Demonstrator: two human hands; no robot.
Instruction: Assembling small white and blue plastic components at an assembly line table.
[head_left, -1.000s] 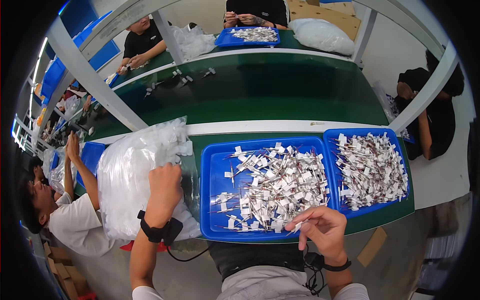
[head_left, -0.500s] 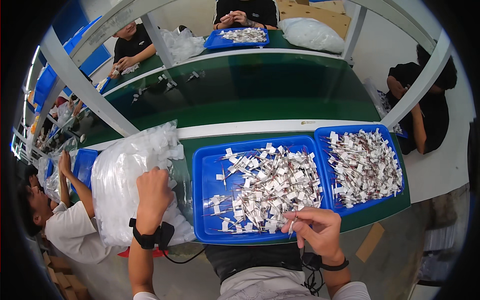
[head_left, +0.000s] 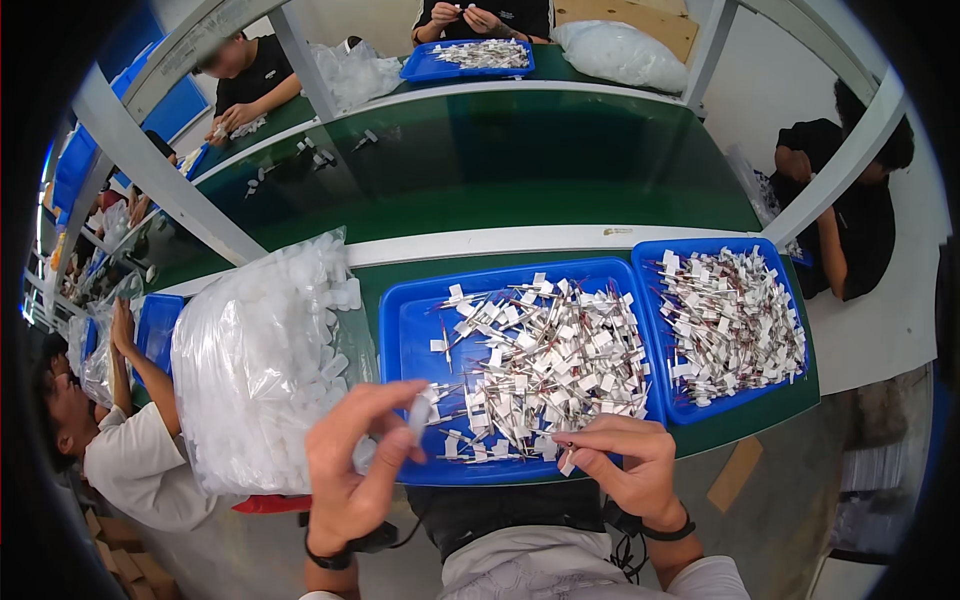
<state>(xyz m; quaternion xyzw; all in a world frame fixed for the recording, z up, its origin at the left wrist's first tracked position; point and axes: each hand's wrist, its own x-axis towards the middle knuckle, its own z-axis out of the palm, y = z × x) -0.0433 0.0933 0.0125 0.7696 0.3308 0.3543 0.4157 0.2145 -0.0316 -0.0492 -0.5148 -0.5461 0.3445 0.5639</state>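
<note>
The green tabletop (head_left: 560,215) spans the view, with other people seated at work along its far and side edges. On its near left lies a big clear plastic bag (head_left: 262,370) stuffed with small white plastic caps. Beside the bag sits a blue tray (head_left: 410,330) heaped with thin wire parts, each carrying a small white tag; a second blue tray (head_left: 648,262) of the same parts touches it on the right.

The left hand (head_left: 355,455) is raised over the near left corner of the first tray, its grip pinched on one small white cap (head_left: 420,415) between thumb and fingertips. The right hand (head_left: 625,465) rests at the tray's near rim, its grip closed on a single tagged wire part (head_left: 563,455) at the edge of the heap.

The cap is small and held only by the fingertips, so a slight slackening could drop it into the pile, where it would be hard to find. The wires lie tangled; lifting one could drag neighbours over the low rim and off the tabletop.
</note>
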